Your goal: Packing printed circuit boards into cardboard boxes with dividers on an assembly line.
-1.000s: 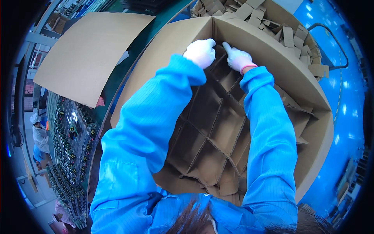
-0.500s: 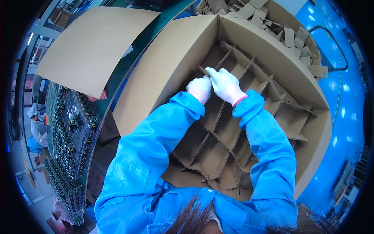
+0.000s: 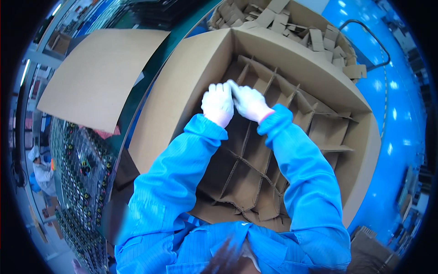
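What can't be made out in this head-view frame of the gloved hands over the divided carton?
- Whether the left hand and right hand pinch a divider strip: the fingers overlap.
- Cells of the cardboard divider grid beneath the blue sleeves.
- Near wall of the carton: hidden by the person's body.
- Small parts on the dark tray: too small.
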Demonstrator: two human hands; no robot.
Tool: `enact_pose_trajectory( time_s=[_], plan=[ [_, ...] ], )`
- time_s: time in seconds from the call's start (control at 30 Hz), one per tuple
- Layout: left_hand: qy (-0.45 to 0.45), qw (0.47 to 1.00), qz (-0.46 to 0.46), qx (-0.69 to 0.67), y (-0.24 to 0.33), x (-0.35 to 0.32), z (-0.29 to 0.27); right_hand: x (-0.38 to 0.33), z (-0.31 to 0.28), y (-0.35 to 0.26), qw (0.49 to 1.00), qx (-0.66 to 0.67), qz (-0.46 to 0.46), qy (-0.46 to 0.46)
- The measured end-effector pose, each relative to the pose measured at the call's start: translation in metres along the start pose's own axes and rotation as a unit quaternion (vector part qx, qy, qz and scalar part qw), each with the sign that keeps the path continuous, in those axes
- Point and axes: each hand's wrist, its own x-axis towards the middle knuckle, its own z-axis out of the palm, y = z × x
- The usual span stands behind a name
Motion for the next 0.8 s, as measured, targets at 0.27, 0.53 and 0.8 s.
enact_pose_trajectory(
  time_s=[0.27,0.53,0.8],
  plan=[
    [0.067,0.95,0.291,-0.096,0.086,0.014,0.017,-0.107,-0.131,0.141,0.94,-0.025,0.228,0.253],
    [0.089,0.954,0.256,-0.126,0.125,0.024,0.031,-0.26,-0.154,0.112,0.938,-0.097,0.334,-0.006],
    [-0.085,0.923,0.356,-0.122,0.265,0.075,0.066,-0.237,0.002,0.122,0.844,-0.071,0.527,-0.069]
  ],
)
